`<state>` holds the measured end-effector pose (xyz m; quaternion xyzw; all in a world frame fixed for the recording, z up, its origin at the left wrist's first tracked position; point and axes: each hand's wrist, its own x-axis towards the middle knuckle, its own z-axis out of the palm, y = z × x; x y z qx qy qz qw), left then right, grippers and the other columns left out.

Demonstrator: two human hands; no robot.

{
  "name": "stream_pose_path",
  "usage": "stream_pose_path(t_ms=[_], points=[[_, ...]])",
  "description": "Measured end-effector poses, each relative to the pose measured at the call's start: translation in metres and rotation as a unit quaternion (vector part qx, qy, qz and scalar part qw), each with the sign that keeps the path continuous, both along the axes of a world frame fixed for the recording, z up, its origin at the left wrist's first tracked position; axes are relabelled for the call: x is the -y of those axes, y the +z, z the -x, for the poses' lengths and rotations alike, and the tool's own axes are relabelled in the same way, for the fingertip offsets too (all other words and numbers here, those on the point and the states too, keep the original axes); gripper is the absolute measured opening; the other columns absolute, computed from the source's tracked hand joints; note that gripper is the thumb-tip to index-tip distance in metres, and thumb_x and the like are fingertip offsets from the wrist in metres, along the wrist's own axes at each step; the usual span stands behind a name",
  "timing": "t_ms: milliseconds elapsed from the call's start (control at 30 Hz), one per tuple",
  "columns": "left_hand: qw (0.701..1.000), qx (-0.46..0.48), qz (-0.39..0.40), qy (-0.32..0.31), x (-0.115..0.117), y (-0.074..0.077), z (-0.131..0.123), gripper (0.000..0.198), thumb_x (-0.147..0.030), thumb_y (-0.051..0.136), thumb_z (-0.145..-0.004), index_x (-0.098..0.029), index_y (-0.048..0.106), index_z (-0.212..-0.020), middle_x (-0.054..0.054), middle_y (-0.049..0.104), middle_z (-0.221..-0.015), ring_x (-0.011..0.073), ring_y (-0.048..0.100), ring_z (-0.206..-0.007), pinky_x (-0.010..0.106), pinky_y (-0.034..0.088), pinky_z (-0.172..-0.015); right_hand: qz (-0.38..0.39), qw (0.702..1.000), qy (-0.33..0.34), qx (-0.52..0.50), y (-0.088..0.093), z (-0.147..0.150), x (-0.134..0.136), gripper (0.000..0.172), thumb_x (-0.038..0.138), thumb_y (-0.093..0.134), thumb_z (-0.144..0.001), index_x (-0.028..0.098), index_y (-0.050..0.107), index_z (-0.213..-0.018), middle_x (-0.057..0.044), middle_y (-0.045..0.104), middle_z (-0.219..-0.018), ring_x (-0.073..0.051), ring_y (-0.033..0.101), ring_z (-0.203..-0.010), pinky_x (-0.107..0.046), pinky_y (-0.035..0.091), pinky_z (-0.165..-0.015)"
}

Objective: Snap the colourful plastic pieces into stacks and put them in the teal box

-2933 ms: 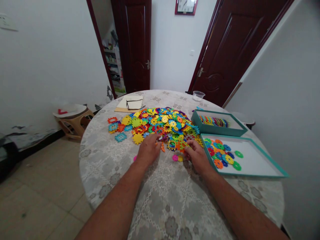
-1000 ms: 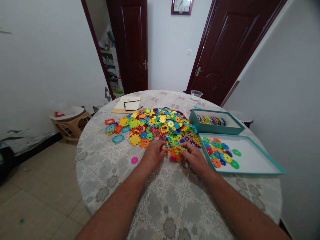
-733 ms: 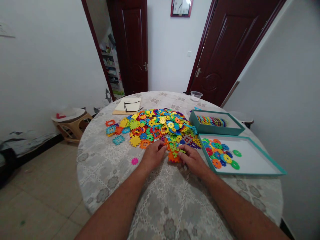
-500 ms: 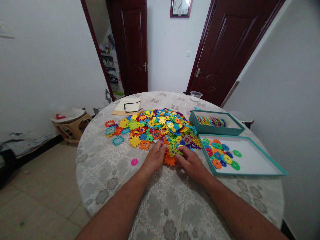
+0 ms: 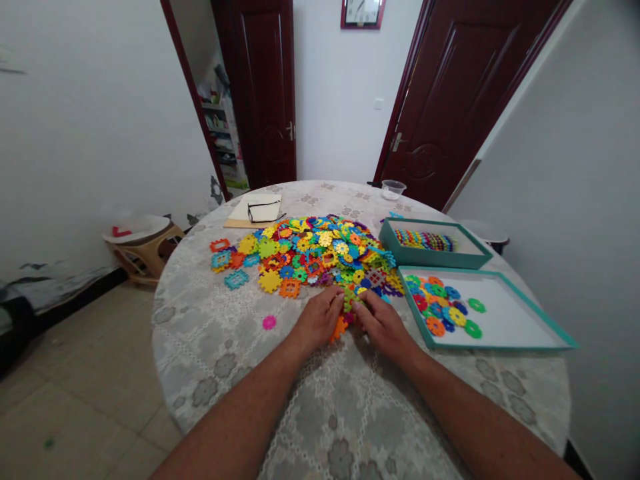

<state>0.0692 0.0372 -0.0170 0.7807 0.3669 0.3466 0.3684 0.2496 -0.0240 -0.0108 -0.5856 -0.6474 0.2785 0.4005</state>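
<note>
At the far left, off the surface (image 5: 320,407), a low stool (image 5: 143,243) stands on the floor; on the cloth, a single pink piece (image 5: 269,323) lies alone, well apart from the rest, and it has not moved. Further back lies a notebook (image 5: 257,210) with a pair of glasses on it; beside it spreads the big pile of coloured pieces (image 5: 310,250).

The left hand (image 5: 320,321) rests at the near edge of this pile; its fingers are narrow, bent around a small bunch of pieces (image 5: 341,325), of which an orange one and a green one show. The right hand (image 5: 383,325) presses on the same bunch from the other side, its fingers also closed on it. Half a second ago the two hands stood a little apart and the orange piece lay open between them; now they have come together, the thumbs almost touching, and the bunch is mostly covered. So the bunch is held by both hands at once, just off the pile and touching the cloth.

To the right stand a teal box (image 5: 395,252) with a row of pieces inside and a flat teal tray (image 5: 505,320) with round pieces in its left part; both are unchanged. A clear cup (image 5: 393,189) stands at the far edge.
</note>
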Motion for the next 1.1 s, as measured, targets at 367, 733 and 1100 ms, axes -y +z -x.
stream_pose_path(t_ms=[367, 733, 1100], points=[[0.992, -0.085, -0.094, -0.008, -0.001, -0.002, 0.005, 0.034, -0.038, 0.038, -0.109, -0.021, 0.067, -0.111, 0.007, 0.072, -0.106, 0.0204, 0.066, -0.099, 0.033, 0.05, -0.091, 0.015, 0.999, -0.014, -0.039, -0.003, -0.009, -0.007, 0.019, 0.04, 0.055, -0.097, 0.022, 0.062, -0.096, -0.001, 0.066, -0.084, -0.018, 0.06, -0.076, -0.029, 0.045, -0.067], [0.95, -0.286, -0.122, 0.033, 0.001, 0.002, -0.005, 0.022, -0.028, 0.054, -0.101, -0.026, 0.064, -0.121, 0.006, 0.068, -0.123, 0.0217, 0.068, -0.109, 0.03, 0.053, -0.085, 0.047, 0.989, -0.076, -0.119, -0.001, -0.019, -0.014, 0.022, 0.046, 0.061, -0.091, 0.024, 0.056, -0.091, 0.003, 0.063, -0.068, -0.018, 0.061, -0.062, -0.027, 0.046, -0.058], [0.941, -0.324, -0.094, 0.038, 0.002, 0.008, -0.003, 0.023, -0.038, 0.061, -0.099, -0.027, 0.061, -0.119, 0.005, 0.067, -0.122, 0.0214, 0.068, -0.107, 0.028, 0.049, -0.081, 0.156, 0.988, 0.02, 0.001, 0.03, -0.046, -0.019, 0.025, 0.039, 0.062, -0.092, 0.021, 0.068, -0.108, 0.005, 0.06, -0.06, -0.013, 0.055, -0.049, -0.021, 0.038, -0.045]])
